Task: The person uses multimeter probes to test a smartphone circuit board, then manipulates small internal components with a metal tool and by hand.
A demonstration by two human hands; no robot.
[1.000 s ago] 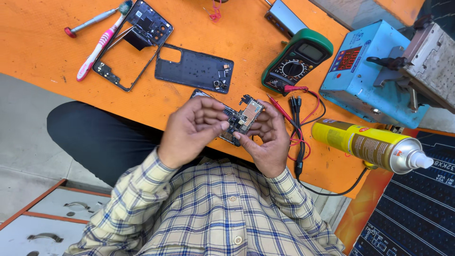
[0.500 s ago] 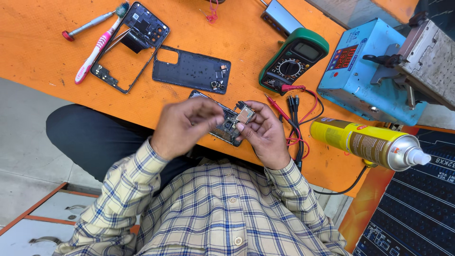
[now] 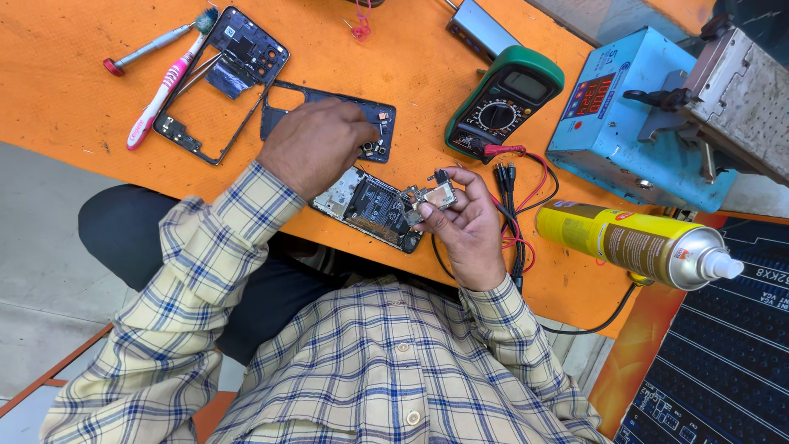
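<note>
My right hand [image 3: 468, 230] holds a small circuit board [image 3: 440, 196] pinched in its fingertips, just above the table's near edge. An opened phone [image 3: 370, 207] with its insides showing lies flat beside it, to the left. My left hand [image 3: 316, 144] is stretched forward and rests knuckles-up on a dark phone back cover [image 3: 383, 119]. Its fingertips are curled down onto the cover and are hidden, so whether they grip anything does not show.
On the orange table [image 3: 74, 107] lie a phone frame [image 3: 197, 136], a pink toothbrush [image 3: 160, 94] and a screwdriver [image 3: 144, 51]. A green multimeter [image 3: 501, 103] with red and black leads [image 3: 514, 197], a blue box [image 3: 625, 115] and a yellow spray can [image 3: 633, 242] sit on the right.
My left hand has left the small board and reached forward onto the dark back cover. My right hand now holds the board alone, lifted off the opened phone.
</note>
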